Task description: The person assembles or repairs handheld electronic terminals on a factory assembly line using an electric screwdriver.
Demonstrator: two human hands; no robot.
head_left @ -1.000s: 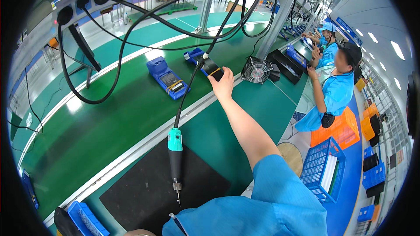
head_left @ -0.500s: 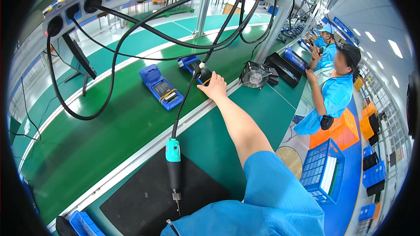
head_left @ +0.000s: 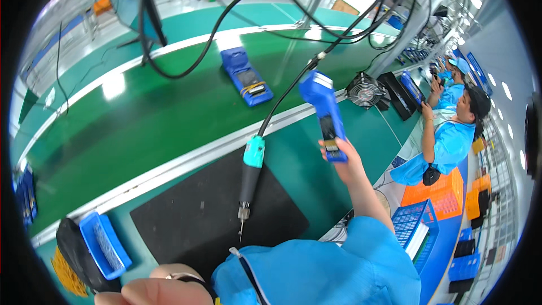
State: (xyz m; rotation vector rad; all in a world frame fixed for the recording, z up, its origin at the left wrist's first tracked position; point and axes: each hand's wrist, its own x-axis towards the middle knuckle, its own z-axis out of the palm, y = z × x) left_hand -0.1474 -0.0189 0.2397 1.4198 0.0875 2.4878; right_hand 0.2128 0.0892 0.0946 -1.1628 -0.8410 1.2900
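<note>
Blue handheld device (head_left: 323, 104), one unit, is gripped at its lower end in the right hand (head_left: 350, 161), thumb and fingers closed to its width, over the bench. A second blue device (head_left: 247, 76), banded in yellow, lies left of and beyond this hand on the green belt (head_left: 141, 124). The left hand (head_left: 155, 292) is cut by the lower edge; its opening and contents cannot be determined. One power screwdriver (head_left: 249, 172) is left of the right hand, over one black mat (head_left: 186, 214); its cable (head_left: 291, 87) passes just left of the held unit and obstructs that side. One fan (head_left: 365, 91) and one black box (head_left: 398, 96) sit beyond the right hand. One blue tray (head_left: 117, 271) is left of the left hand. The pale rail (head_left: 169, 174) edges the belt; bare bench (head_left: 299, 164) lies between mat and right hand.
</note>
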